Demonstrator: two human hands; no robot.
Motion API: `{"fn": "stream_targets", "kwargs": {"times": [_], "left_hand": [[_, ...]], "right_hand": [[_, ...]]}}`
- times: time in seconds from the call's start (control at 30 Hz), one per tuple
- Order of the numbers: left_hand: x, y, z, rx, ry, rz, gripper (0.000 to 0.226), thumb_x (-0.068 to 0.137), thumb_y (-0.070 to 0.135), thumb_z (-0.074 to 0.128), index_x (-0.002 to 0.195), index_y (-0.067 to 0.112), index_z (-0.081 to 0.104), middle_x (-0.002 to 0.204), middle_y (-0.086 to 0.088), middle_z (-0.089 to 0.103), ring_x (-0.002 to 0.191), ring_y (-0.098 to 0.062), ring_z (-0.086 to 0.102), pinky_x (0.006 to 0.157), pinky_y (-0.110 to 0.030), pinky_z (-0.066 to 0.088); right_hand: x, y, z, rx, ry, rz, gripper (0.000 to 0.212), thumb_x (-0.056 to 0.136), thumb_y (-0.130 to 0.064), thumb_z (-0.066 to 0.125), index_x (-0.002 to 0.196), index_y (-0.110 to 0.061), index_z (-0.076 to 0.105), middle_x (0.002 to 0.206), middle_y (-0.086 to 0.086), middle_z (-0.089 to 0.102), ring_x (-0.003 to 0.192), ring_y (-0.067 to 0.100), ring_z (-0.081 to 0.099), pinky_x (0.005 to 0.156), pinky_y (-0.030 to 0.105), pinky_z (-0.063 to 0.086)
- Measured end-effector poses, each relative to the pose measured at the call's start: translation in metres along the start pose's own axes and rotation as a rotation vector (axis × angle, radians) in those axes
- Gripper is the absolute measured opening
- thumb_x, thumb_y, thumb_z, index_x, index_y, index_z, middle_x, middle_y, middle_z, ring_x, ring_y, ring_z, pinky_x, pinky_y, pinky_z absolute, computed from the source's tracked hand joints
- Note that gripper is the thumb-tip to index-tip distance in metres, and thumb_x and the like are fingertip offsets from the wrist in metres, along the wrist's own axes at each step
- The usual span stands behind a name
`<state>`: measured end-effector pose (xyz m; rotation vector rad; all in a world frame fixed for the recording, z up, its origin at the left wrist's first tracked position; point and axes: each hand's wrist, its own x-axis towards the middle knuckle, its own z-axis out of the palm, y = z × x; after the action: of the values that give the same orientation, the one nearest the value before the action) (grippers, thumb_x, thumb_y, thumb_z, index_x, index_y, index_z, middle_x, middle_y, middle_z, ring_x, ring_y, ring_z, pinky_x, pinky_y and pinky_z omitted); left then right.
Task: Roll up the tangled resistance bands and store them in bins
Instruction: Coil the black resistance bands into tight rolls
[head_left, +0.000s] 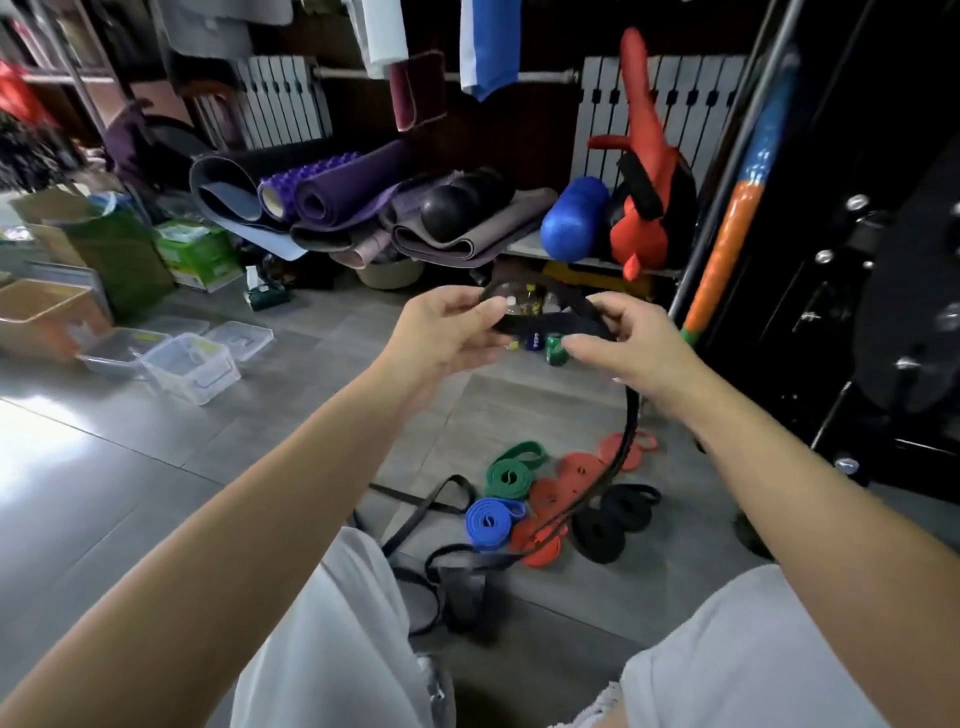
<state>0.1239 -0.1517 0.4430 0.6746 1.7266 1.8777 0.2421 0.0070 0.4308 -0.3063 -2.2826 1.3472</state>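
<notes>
Black resistance band (545, 325) is pinched by the curled fingers of left hand (447, 332) and right hand (628, 348).

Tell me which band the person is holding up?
The black band, gripped by the left hand and right hand. The green roll, blue roll and red rolls lie on the floor.

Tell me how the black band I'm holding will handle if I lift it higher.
Probably floppy: the black band sags from the right hand in a limp curve to the floor. Likely light, since the left hand pinches it with fingertips. Its tail may drag across the red bands it crosses.
</notes>
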Motion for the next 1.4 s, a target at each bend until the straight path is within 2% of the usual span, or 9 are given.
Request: {"fn": "stream_targets", "kwargs": {"times": [0.13,0.37,0.53,0.63,0.87,1.07,1.13,1.23,1.4], "left_hand": [[-0.005,-0.002,0.004,0.172,-0.085,-0.023,0.009,0.086,0.012,0.066,0.094,0.014,0.063,0.081,-0.005,0.067,0.062,-0.011,0.066,0.062,-0.026,0.055],[-0.018,-0.04,-0.002,1.035,-0.158,0.122,0.029,0.077,0.031,0.075,0.103,0.02,0.068,0.097,0.004,0.066,0.083,-0.013,0.061,0.076,-0.027,0.048],[-0.027,-0.052,0.002,0.472,-0.136,-0.005,0.017,0.075,0.01,0.075,0.087,0.02,0.067,0.093,-0.006,0.067,0.076,-0.014,0.067,0.072,-0.027,0.058],[-0.033,-0.058,0.007,0.39,-0.182,-0.041,0.018,0.076,0.007,0.074,0.09,0.015,0.068,0.089,-0.004,0.069,0.071,-0.015,0.069,0.069,-0.026,0.059],[-0.043,-0.071,0.012,0.232,-0.192,-0.06,0.024,0.077,0.0,0.071,0.101,0.001,0.068,0.096,-0.013,0.069,0.076,-0.019,0.069,0.071,-0.027,0.058],[-0.053,-0.08,0.011,0.046,-0.192,-0.174,0.019,0.079,0.008,0.069,0.097,0.012,0.07,0.101,-0.014,0.069,0.086,-0.021,0.069,0.078,-0.03,0.056],[-0.051,-0.079,0.008,0.464,-0.23,-0.081,0.02,0.083,0.015,0.069,0.102,0.018,0.068,0.108,-0.008,0.068,0.091,-0.016,0.067,0.079,-0.028,0.055],[-0.048,-0.074,0.01,1.272,-0.403,0.176,0.045,0.082,0.034,0.068,0.124,0.02,0.058,0.124,0.0,0.054,0.108,-0.016,0.054,0.093,-0.027,0.043],[-0.054,-0.082,0.034,1.5,-0.49,0.302,0.042,0.082,0.038,0.065,0.117,0.018,0.053,0.109,-0.002,0.056,0.102,-0.022,0.054,0.079,-0.034,0.045]], "right_hand": [[-0.022,0.019,0.011,-0.041,-0.236,0.2,0.041,0.062,-0.039,0.078,0.094,-0.02,0.061,0.089,0.004,0.061,0.084,0.013,0.059,0.083,0.032,0.048],[-0.046,0.052,0.032,-0.077,-0.048,0.161,0.019,0.078,-0.019,0.075,0.081,-0.033,0.062,0.081,0.005,0.065,0.07,0.01,0.058,0.068,0.026,0.046],[-0.064,0.054,0.047,-0.029,-0.105,0.134,0.028,0.069,-0.028,0.08,0.077,-0.05,0.065,0.081,-0.015,0.063,0.081,0.007,0.062,0.081,0.03,0.049],[-0.071,0.058,0.053,0.079,-0.056,0.125,0.047,0.07,-0.019,0.08,0.086,-0.06,0.064,0.09,-0.025,0.067,0.092,0.004,0.066,0.088,0.028,0.05],[-0.083,0.064,0.054,0.275,-0.057,0.178,0.039,0.072,0.002,0.073,0.103,-0.022,0.068,0.079,-0.022,0.071,0.083,-0.002,0.068,0.079,0.014,0.051],[-0.089,0.065,0.05,0.087,-0.029,0.192,0.033,0.074,-0.008,0.077,0.086,-0.037,0.067,0.076,-0.019,0.071,0.074,-0.004,0.066,0.074,0.014,0.049],[-0.085,0.062,0.042,-0.244,-0.088,0.134,0.022,0.077,-0.017,0.075,0.093,-0.031,0.071,0.079,-0.016,0.068,0.073,-0.004,0.059,0.068,0.013,0.043],[-0.08,0.067,0.037,-0.666,-0.295,0.1,0.021,0.079,-0.03,0.067,0.1,-0.025,0.07,0.088,-0.004,0.066,0.082,0.014,0.058,0.074,0.032,0.049],[-0.078,0.059,0.044,-0.673,-0.36,0.072,0.011,0.075,-0.026,0.067,0.081,-0.017,0.066,0.078,0.002,0.062,0.074,0.021,0.058,0.067,0.044,0.05]]}}
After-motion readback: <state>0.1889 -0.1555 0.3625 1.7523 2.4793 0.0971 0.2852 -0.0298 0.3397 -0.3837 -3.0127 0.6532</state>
